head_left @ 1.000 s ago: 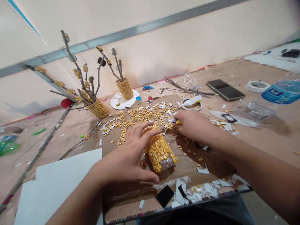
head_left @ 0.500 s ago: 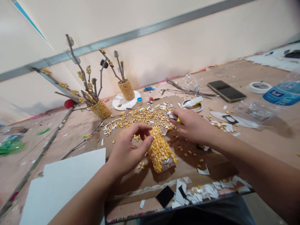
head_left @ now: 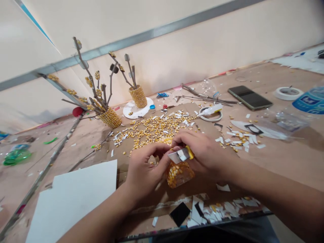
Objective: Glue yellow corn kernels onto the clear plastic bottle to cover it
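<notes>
Grip, right hand (head_left: pixel 202 148): closed on one yellow-handled cutter (head_left: pixel 181 155), blade toward left.
Grip, left hand (head_left: pixel 146 168): fingertips at blade; pinch cannot be determined.
Corn-covered container (head_left: pixel 177 175): one, on its side, directly below both hands; contact unclear.
Black square (head_left: pixel 180 214): one, near table (head_left: pixel 157 231) edge.
Glue tube (head_left: pixel 211 110): one, across one of two tape rolls (head_left: pixel 288 98).
Phone (head_left: pixel 249 97): one.
Corn-covered vases (head_left: pixel 110 118): two, holding branches (head_left: pixel 110 86).
</notes>
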